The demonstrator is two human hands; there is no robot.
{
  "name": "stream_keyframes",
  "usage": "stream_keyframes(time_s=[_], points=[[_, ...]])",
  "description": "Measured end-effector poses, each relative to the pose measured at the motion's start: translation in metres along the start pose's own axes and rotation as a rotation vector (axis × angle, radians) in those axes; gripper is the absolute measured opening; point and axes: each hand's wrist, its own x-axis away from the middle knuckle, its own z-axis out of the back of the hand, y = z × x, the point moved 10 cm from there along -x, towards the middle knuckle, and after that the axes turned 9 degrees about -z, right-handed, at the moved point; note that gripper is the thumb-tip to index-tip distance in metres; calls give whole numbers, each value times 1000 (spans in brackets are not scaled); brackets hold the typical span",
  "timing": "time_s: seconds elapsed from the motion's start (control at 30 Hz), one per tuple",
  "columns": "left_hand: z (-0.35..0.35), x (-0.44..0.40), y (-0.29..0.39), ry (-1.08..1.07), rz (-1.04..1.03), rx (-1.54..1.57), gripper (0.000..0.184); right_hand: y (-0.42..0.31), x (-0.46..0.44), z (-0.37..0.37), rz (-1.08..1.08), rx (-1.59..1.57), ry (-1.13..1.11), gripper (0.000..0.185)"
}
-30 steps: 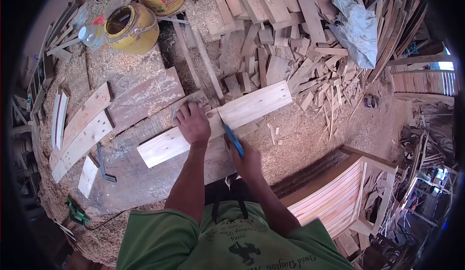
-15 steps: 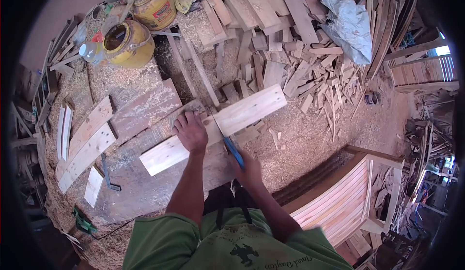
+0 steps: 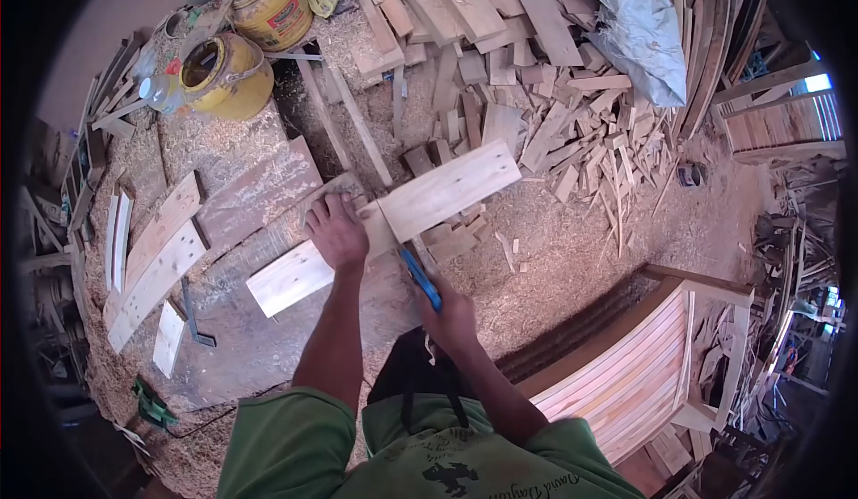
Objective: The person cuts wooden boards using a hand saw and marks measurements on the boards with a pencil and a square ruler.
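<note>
A pale wooden board (image 3: 456,190) lies slantwise across the edge of the workbench, its right part sticking out past the edge. My left hand (image 3: 338,233) presses on the board near its middle, with the fingers bent over its far side. In my right hand (image 3: 449,317) is the blue handle of a handsaw (image 3: 420,280), gripped in closed fingers. The saw's thin blade sits edge-on in the board, just right of my left hand, so little of it shows.
Wood shavings cover much of the workbench (image 3: 259,284). On it lie cut boards (image 3: 165,275), a try square (image 3: 192,316) and yellow buckets (image 3: 228,79). Offcuts (image 3: 572,141) are heaped beyond, beside a whitish sack (image 3: 635,38). A slatted wooden frame (image 3: 617,374) stands at my right.
My right hand has drawn the saw handle back toward my body, away from the board. My left hand stays on the board. The whole view has shifted slightly.
</note>
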Motion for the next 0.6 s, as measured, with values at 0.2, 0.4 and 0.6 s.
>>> stream_keyframes(time_s=[0.2,0.4,0.6], points=[[3,3,0,-42,23,0,29,16,85,56,-104,-63,-55,38],[2,3,0,-20,5,-2,28,40,88,51,-73,-22,-22,36],[-1,2,-1,-31,7,-21,32,5,-9,-8,116,-120,23,37]])
